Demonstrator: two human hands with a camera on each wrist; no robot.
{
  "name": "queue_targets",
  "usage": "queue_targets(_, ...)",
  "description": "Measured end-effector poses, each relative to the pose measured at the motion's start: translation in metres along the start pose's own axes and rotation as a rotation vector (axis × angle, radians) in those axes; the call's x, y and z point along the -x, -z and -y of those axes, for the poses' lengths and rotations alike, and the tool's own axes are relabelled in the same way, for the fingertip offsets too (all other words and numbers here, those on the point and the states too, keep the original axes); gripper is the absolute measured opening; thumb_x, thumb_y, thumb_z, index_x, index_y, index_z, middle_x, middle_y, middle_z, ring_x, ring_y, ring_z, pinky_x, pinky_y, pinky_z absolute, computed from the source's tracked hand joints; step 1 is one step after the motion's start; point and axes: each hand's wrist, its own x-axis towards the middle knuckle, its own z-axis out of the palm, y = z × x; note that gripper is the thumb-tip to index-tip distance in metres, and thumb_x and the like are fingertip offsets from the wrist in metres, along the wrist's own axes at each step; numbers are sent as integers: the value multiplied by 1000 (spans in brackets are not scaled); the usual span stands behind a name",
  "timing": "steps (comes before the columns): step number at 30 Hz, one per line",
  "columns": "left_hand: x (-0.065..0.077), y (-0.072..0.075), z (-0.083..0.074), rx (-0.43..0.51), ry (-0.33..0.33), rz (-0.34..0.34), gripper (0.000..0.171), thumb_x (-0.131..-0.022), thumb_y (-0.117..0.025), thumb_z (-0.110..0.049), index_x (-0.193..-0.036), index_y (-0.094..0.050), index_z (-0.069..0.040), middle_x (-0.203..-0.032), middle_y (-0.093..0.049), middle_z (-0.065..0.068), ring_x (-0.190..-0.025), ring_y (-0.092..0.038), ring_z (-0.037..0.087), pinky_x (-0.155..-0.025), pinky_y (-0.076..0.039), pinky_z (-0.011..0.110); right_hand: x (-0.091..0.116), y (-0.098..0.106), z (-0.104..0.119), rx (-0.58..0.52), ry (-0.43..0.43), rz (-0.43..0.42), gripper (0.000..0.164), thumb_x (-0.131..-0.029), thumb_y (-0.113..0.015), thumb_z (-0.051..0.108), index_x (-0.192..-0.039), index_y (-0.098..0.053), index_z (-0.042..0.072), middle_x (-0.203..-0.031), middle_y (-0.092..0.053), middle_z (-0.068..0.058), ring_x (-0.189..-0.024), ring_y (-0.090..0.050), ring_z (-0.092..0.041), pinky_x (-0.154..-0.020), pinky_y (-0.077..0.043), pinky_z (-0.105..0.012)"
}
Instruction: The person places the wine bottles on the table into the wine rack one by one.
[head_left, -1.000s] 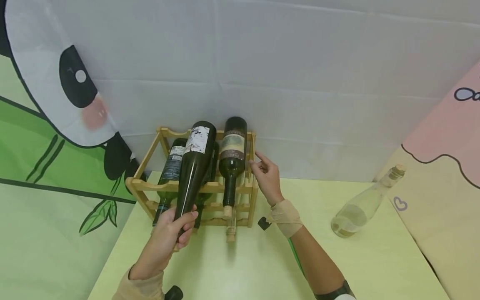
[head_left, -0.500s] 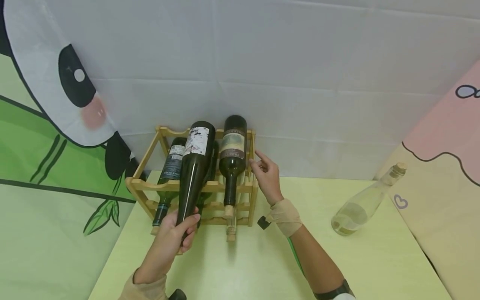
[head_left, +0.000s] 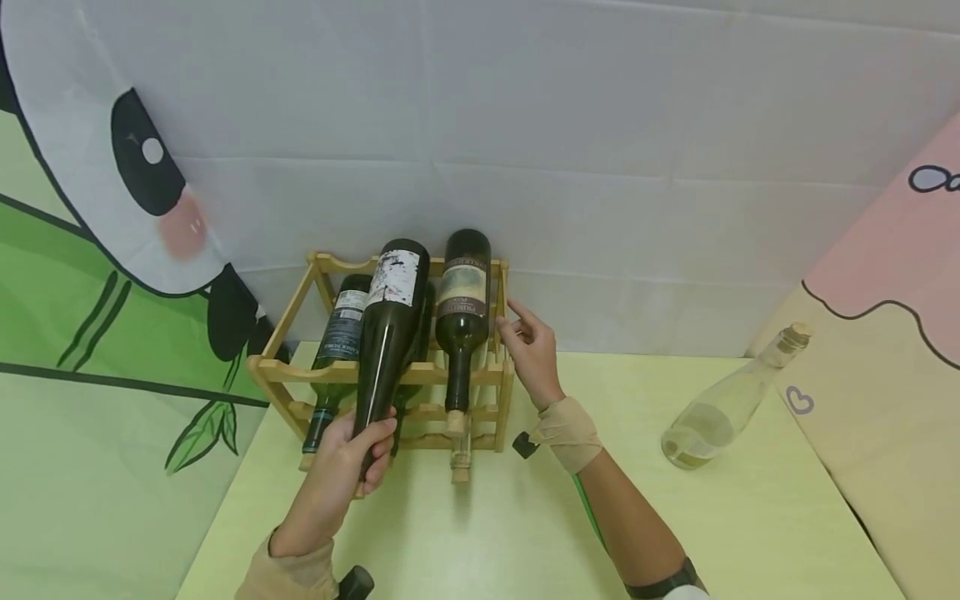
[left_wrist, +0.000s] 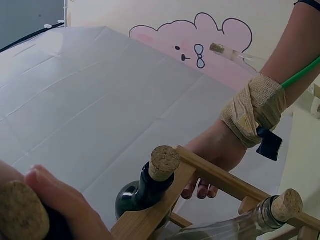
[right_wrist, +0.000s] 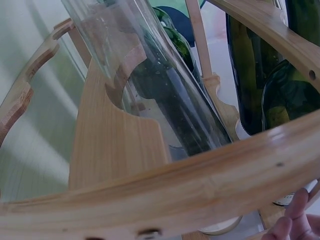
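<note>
My left hand (head_left: 337,475) grips the neck of a dark wine bottle (head_left: 386,346) with a torn white label, its base pointing back over the top of the wooden wine rack (head_left: 292,371). The cork end faces me and shows beside the fingers in the left wrist view. At the rack's right side, my right hand (head_left: 534,354) holds the side rail with thumb and forefinger; its fingertips (right_wrist: 297,205) appear low in the right wrist view. Right of the held bottle, a dark bottle (head_left: 462,292) with a landscape label lies on the top tier.
Lower in the rack lie a blue-labelled bottle (head_left: 343,333), a green bottle mostly hidden by the held one, and a clear bottle (left_wrist: 250,220) with a cork. Another clear corked bottle (head_left: 701,425) is on the table at right. A white cloth backdrop (head_left: 637,267) hangs close behind.
The left hand shifts only slightly, and the held bottle stays over the top tier. The right hand keeps its place at the rack's side.
</note>
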Motion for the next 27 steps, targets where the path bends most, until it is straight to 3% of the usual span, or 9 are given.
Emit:
queue_targets(13, -18, 1, -3, -18, -27, -10, 25, -112, -56, -20, -114, -50, 5, -70, -46, 2, -52, -42, 12, -48, -39, 24, 0, 0, 2, -22, 5, 0, 49, -109, -65, 23, -154, -57, 5, -81, -63, 4, -62, -50, -18, -61, -41, -30)
queue_targets(18, -25, 2, -5, 10, 4, -9, 25, -112, -55, -21, -115, -50, 3, -73, -46, 1, -54, -43, 10, -49, -40, 23, 0, 1, 0, -33, 8, -4, 51, -109, -64, 24, -154, -56, 4, -80, -63, 5, -62, -48, -18, -60, -40, -29)
queue_targets(23, -26, 5, -1, 135, 8, 26, 24, -113, -50, -22, -123, -48, 1, -76, -46, -2, -55, -43, 7, -49, -40, 20, 0, 0, -1, -34, 10, -10, 51, -108, -64, 24, -154, -56, 3, -80, -64, -5, -61, -47, -17, -59, -40, -28)
queue_targets(27, -21, 8, 8, 325, -32, 128, 29, -116, -45, -20, -137, -45, -1, -82, -52, -4, -57, -46, 4, -51, -40, 17, 0, -1, -2, -37, 10, -10, 51, -108, -64, 24, -153, -56, 3, -81, -64, -9, -59, -47, -14, -58, -40, -28)
